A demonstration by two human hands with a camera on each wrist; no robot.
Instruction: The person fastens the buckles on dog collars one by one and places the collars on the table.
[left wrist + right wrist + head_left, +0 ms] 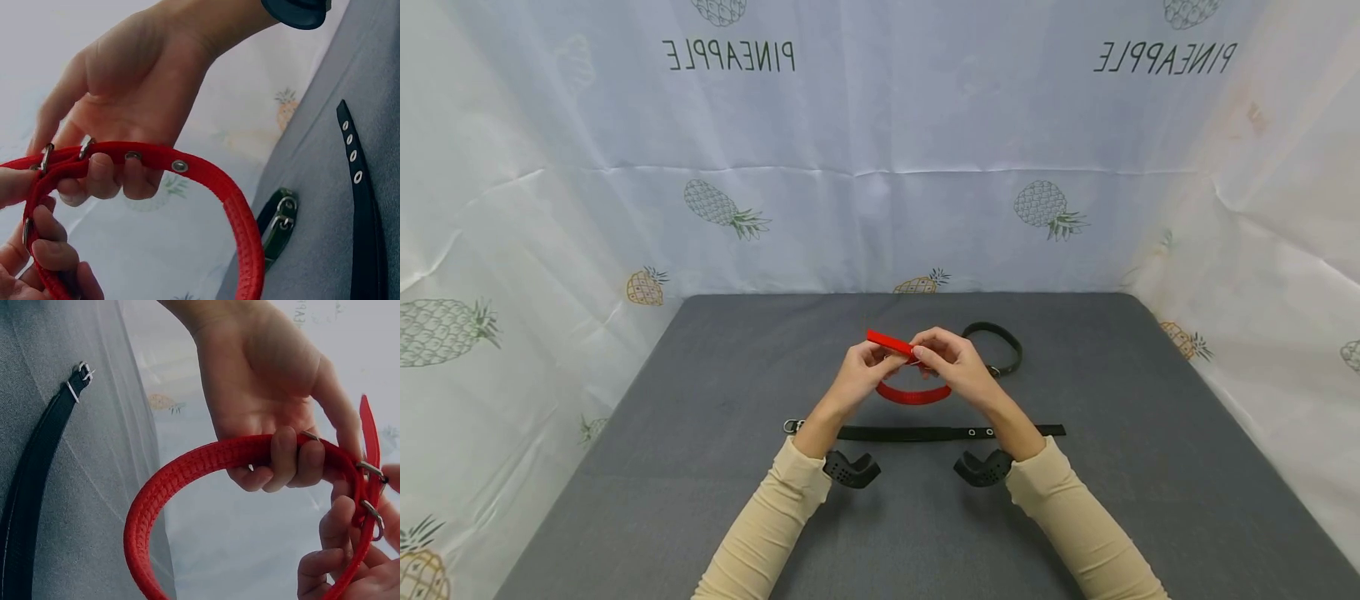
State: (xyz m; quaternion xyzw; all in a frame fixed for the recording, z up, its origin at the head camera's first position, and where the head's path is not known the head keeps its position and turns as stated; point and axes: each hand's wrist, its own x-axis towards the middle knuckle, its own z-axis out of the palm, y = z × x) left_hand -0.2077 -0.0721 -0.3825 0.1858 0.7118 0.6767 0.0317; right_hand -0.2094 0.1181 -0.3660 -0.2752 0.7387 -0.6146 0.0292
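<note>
Both hands hold a red collar (pixel 913 393) up above the grey table (pixel 625 483). My left hand (pixel 874 360) curls its fingers round the band beside the metal buckle (pixel 370 470). My right hand (pixel 927 355) pinches the strap at the buckle, and the loose red end (pixel 883 339) sticks out to the left. In the left wrist view the collar (pixel 240 200) arcs down from the right hand (pixel 137 75), with the left hand's fingers (pixel 53 250) at the lower left. The right wrist view shows the collar's loop (pixel 162 487) hanging below the left hand (pixel 269 375).
A black strap (pixel 925 433) lies flat across the table under my wrists, its buckle (pixel 792 426) at the left end. A closed black collar (pixel 1000 343) lies behind the right hand. Pineapple-print cloth walls (pixel 880 208) close in the table on three sides.
</note>
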